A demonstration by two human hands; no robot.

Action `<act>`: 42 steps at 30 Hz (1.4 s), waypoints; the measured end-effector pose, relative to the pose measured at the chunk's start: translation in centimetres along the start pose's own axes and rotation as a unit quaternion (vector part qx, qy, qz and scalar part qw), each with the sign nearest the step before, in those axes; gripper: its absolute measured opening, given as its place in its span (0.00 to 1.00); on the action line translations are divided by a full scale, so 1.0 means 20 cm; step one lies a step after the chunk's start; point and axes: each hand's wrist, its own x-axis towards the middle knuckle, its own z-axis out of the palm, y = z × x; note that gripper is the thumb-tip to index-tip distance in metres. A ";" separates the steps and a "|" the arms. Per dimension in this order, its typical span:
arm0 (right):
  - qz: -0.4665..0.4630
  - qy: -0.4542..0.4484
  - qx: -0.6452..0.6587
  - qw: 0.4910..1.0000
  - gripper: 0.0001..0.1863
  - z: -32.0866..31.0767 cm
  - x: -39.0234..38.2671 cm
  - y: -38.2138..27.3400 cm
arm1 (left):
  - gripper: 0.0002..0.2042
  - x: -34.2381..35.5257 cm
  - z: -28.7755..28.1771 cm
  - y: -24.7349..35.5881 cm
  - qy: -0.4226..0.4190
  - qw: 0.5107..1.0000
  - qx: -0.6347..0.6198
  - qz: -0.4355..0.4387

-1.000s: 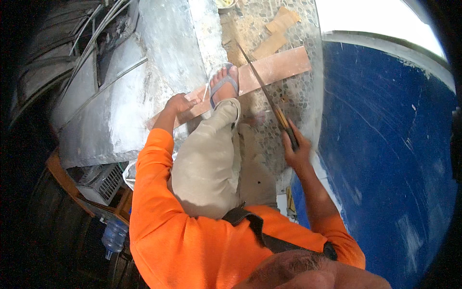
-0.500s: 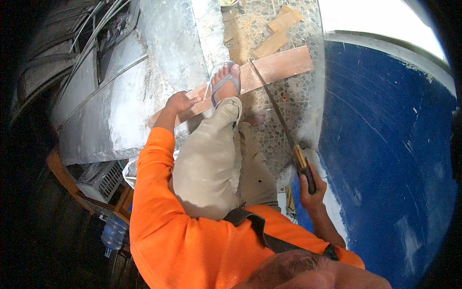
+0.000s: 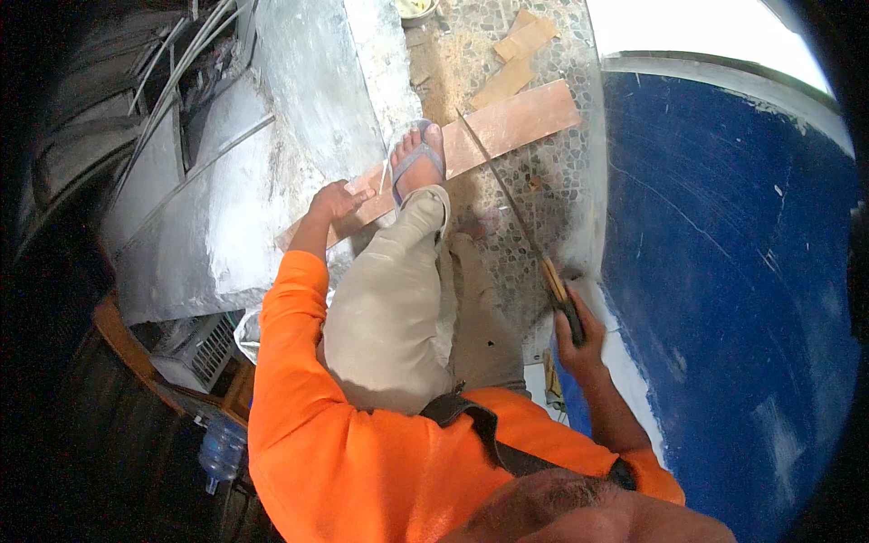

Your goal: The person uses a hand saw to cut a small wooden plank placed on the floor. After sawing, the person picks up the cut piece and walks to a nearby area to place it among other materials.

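Observation:
A long pinkish-brown wooden board [image 3: 516, 124] lies slantwise in front of me, its left part over a grey ledge and its right part over the pebbled floor. My left hand [image 3: 339, 201] is closed on the board's left part, thumb on top. One foot in a grey flip-flop [image 3: 419, 163] presses on the board, right of that hand. In my right hand [image 3: 581, 333] is a handsaw [image 3: 509, 197], its dark and tan handle wrapped by my fingers. The blade crosses the board just right of the foot, with its tip at the far edge.
Thin brown offcuts [image 3: 507, 81] and sawdust lie beyond the board, near a bowl [image 3: 416, 11]. A blue panel [image 3: 724, 253] stands close at the right. To the left are a grey slab [image 3: 217, 208], a plastic crate [image 3: 204, 348] and a clear bottle [image 3: 220, 448].
The handsaw and my right hand have moved slightly forward along the blade's line. My left hand and the foot stay on the board. The view has turned a little.

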 end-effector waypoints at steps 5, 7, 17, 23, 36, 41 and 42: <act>-0.119 0.053 -0.025 0.991 0.27 0.01 0.16 -0.05 | 0.52 -0.05 -0.07 0.09 -0.020 0.999 -0.045 0.009; -0.077 0.025 -0.024 0.996 0.27 0.17 0.53 -0.06 | 0.52 -0.06 -0.06 0.09 0.000 1.000 -0.014 0.018; -0.027 0.014 0.000 1.000 0.28 0.15 0.30 -0.04 | 0.54 -0.05 -0.03 0.05 -0.004 1.000 0.010 -0.015; -0.085 0.039 0.013 0.996 0.28 0.03 0.12 -0.06 | 0.55 -0.06 -0.06 0.08 -0.023 1.000 0.018 -0.010; 0.018 0.005 -0.014 1.000 0.29 0.12 0.27 -0.07 | 0.55 -0.06 -0.05 0.06 -0.027 1.000 0.001 -0.007; -0.031 0.036 -0.026 0.999 0.29 -0.03 -0.05 -0.07 | 0.54 -0.05 -0.04 0.08 -0.015 0.999 0.036 -0.003; -0.044 0.032 -0.021 0.998 0.29 0.02 0.10 -0.05 | 0.54 -0.03 -0.02 0.05 -0.011 0.999 0.040 0.002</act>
